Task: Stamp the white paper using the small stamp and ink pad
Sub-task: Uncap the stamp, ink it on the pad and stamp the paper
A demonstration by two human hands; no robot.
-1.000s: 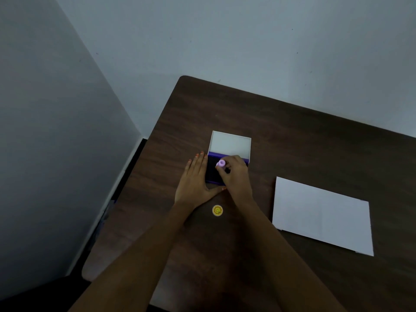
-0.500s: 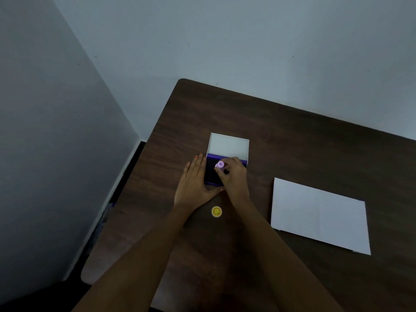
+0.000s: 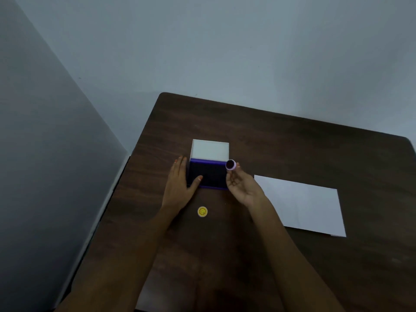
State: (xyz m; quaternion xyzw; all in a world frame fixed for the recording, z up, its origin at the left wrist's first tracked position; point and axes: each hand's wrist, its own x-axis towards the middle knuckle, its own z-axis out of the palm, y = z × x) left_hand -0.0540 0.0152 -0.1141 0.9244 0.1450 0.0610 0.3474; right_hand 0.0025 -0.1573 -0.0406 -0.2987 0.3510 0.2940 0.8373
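Note:
The ink pad (image 3: 208, 175) lies open on the dark wooden table (image 3: 292, 149), its dark purple pad facing up and its white lid (image 3: 210, 148) folded back behind it. My left hand (image 3: 180, 181) rests flat against the pad's left edge, thumb on the pad. My right hand (image 3: 243, 186) holds the small purple stamp (image 3: 230, 164) at the fingertips, just off the pad's right rear corner, its dark inked face turned up toward me. The white paper (image 3: 301, 203) lies flat to the right of my right hand.
A small round yellow smiley cap (image 3: 202, 211) lies on the table between my forearms, in front of the ink pad. The table's left edge runs beside a grey wall (image 3: 45, 154), and another wall stands behind the far edge.
My right hand has lifted the stamp off the ink pad, moved it to the right and turned its inked face upward. My left hand has stayed at the pad.

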